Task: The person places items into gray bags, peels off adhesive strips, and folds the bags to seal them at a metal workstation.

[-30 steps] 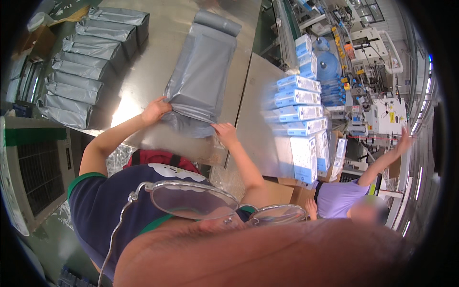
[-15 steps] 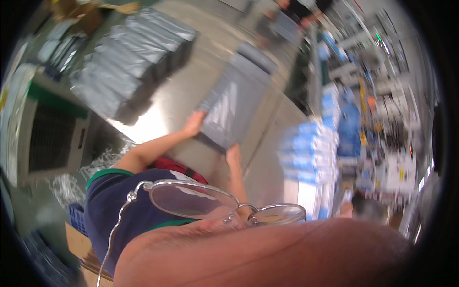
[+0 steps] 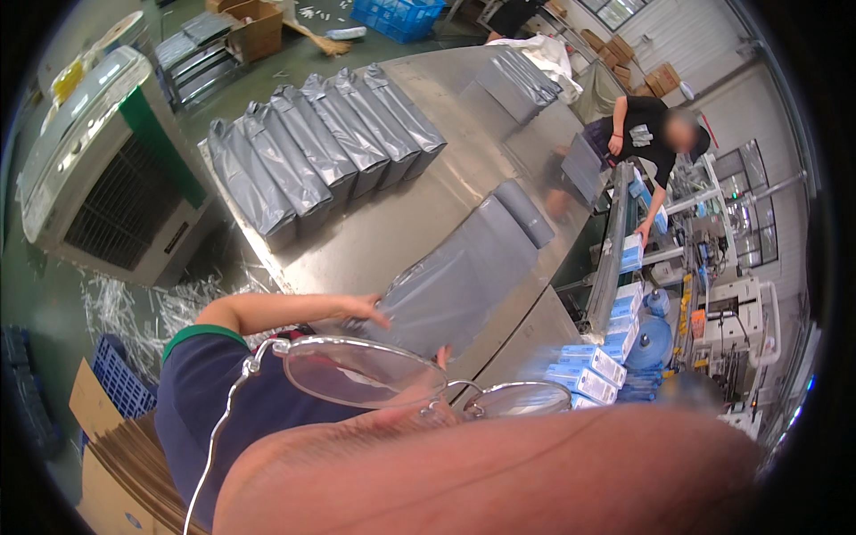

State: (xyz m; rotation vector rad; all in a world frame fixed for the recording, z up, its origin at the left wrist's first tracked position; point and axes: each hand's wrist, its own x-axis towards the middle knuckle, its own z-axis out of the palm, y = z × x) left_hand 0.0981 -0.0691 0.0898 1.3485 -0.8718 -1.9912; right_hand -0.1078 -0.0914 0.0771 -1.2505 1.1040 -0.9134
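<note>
Grey bag: a flat sheet of grey plastic (image 3: 464, 276) lies on the metal desk (image 3: 370, 236) in front of the person, its far end beside a thick grey roll (image 3: 524, 214).
Left hand: the left hand (image 3: 364, 310) is loose, fingers spread at the sheet's near left edge, not visibly gripping.
Right hand: only fingertips of the right hand (image 3: 443, 355) show past the glasses, near the sheet's close end; I cannot tell whether they grasp it.
Handling the plastic: it looks thin and likely to crease, so light, even pressure at both near corners seems best, pinching one layer at a time.
Filled bags: a row of bulging grey bags (image 3: 330, 143) leans together on the desk's left side; their contents are hidden.
Blue-and-white boxes: closed cartons (image 3: 584, 373) are stacked to the right, contents unseen.
Floor containers: a blue crate (image 3: 397, 18) and a cardboard box (image 3: 254, 40) sit beyond the desk; I cannot make out what they hold.
</note>
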